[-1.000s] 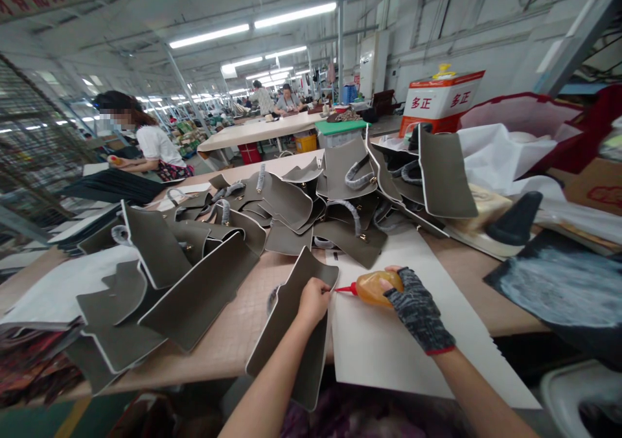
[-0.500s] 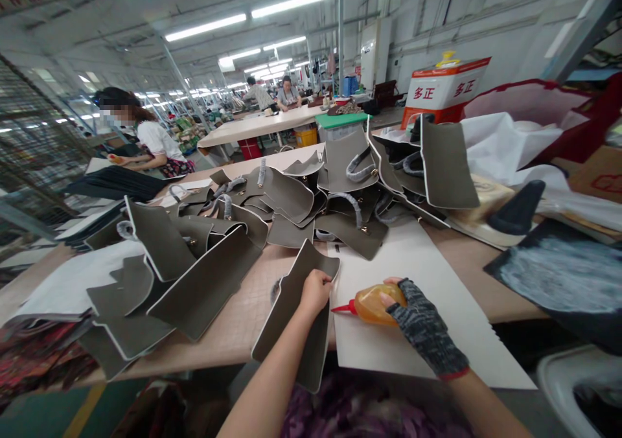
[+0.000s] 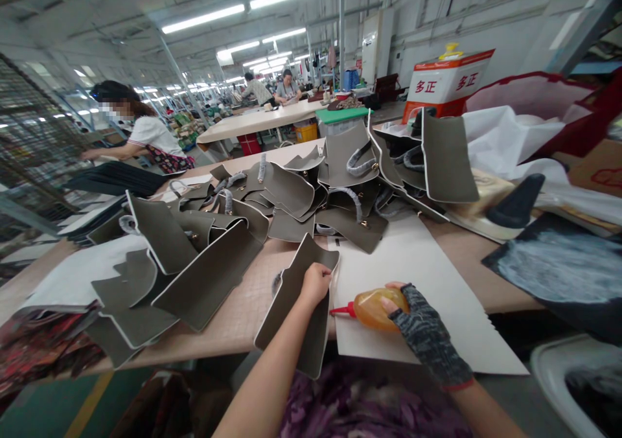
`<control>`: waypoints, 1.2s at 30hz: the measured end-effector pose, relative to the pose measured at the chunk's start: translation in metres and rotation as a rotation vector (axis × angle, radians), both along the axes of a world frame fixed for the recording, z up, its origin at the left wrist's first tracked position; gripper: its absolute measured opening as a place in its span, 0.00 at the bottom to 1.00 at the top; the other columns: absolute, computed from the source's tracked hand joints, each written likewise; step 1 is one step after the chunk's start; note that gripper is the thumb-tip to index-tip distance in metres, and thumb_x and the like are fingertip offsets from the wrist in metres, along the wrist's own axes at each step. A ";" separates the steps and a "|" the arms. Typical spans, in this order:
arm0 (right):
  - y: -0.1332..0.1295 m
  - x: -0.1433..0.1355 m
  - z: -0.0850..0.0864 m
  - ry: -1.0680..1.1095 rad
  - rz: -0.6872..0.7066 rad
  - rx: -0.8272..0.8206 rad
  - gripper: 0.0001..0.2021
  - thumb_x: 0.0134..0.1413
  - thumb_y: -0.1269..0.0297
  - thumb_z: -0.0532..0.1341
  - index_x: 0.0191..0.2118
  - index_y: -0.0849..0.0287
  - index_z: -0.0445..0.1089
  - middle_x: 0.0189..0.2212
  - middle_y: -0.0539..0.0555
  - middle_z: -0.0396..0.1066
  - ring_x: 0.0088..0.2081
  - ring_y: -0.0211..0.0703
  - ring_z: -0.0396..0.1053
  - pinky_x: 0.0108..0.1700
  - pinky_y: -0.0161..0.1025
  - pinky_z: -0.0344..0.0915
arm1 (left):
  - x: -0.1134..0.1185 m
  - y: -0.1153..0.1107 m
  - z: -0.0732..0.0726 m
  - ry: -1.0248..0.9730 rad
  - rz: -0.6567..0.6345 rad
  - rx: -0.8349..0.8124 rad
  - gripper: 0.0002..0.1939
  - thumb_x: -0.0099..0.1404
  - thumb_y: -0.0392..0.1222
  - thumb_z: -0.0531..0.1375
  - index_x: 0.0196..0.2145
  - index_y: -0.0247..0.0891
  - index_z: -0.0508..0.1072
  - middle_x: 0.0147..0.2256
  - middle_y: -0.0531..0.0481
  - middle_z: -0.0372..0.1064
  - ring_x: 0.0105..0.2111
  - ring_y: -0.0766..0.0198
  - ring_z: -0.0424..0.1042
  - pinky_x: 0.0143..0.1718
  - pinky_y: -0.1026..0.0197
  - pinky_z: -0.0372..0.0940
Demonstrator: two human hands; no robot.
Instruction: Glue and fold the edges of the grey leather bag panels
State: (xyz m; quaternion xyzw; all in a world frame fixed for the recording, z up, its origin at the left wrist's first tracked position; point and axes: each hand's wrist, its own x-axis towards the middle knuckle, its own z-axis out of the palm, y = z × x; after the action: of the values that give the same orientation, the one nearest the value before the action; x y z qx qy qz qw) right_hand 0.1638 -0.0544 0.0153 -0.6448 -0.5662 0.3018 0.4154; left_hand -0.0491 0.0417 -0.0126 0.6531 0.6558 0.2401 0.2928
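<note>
My left hand (image 3: 317, 282) is closed on the upper right edge of a grey-brown bag panel (image 3: 290, 302) with a pale rim. The panel lies over the table's front edge, and part of a wrapped handle shows at its left side. In my right hand (image 3: 405, 302), which wears a dark grey fingerless glove, is a squeeze bottle (image 3: 374, 308) of amber liquid. Its red nozzle points left, with the tip at or very near the panel's right edge; whether they touch I cannot tell. A large white sheet (image 3: 413, 263) lies beneath the bottle.
Several similar bag pieces with wrapped handles (image 3: 357, 205) are heaped across the table behind my hands. More panels (image 3: 208, 282) lie to the left. On the right are a black whitish-smeared board (image 3: 558, 263) and a red-and-white can (image 3: 444, 85). A co-worker (image 3: 150, 133) stands at far left.
My hands, the panel and the bottle keep nearly the same places. The view has shifted slightly. The co-worker at left has moved an arm further out to the left.
</note>
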 end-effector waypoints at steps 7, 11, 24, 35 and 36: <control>-0.002 -0.001 -0.008 0.002 0.036 -0.003 0.17 0.50 0.52 0.54 0.42 0.56 0.63 0.39 0.57 0.68 0.41 0.50 0.67 0.48 0.49 0.63 | -0.002 0.003 -0.001 -0.057 -0.009 -0.077 0.06 0.60 0.37 0.60 0.27 0.32 0.72 0.27 0.53 0.71 0.33 0.64 0.71 0.40 0.56 0.65; -0.005 0.000 -0.006 0.017 0.019 -0.008 0.17 0.50 0.51 0.54 0.42 0.56 0.63 0.39 0.57 0.68 0.42 0.50 0.67 0.48 0.49 0.63 | 0.000 0.005 -0.002 -0.109 0.031 -0.111 0.07 0.61 0.40 0.60 0.29 0.32 0.73 0.28 0.52 0.72 0.33 0.64 0.72 0.38 0.56 0.67; 0.010 0.006 0.002 0.002 -0.035 0.041 0.19 0.50 0.49 0.54 0.43 0.56 0.63 0.40 0.56 0.67 0.41 0.49 0.66 0.47 0.48 0.63 | -0.001 0.024 0.005 -0.258 0.157 -0.104 0.07 0.62 0.40 0.59 0.34 0.31 0.72 0.32 0.50 0.72 0.33 0.65 0.72 0.38 0.57 0.68; 0.009 0.015 -0.009 0.022 -0.001 -0.012 0.18 0.49 0.51 0.54 0.42 0.56 0.64 0.38 0.56 0.69 0.40 0.49 0.68 0.47 0.48 0.64 | 0.000 0.020 -0.003 -0.285 0.142 -0.105 0.07 0.62 0.40 0.59 0.32 0.31 0.72 0.31 0.51 0.72 0.33 0.65 0.72 0.37 0.58 0.68; 0.009 0.016 -0.009 0.018 -0.004 -0.014 0.18 0.49 0.51 0.54 0.42 0.56 0.64 0.38 0.56 0.69 0.40 0.49 0.68 0.46 0.47 0.64 | 0.000 0.020 -0.003 -0.286 0.142 -0.106 0.07 0.62 0.40 0.59 0.32 0.31 0.72 0.31 0.51 0.72 0.33 0.65 0.72 0.37 0.57 0.68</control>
State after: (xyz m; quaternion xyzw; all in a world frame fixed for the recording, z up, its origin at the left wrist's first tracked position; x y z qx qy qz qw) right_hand 0.1797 -0.0454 0.0063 -0.6460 -0.5591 0.3109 0.4165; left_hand -0.0486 0.0616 -0.0158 0.5480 0.6637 0.3159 0.3993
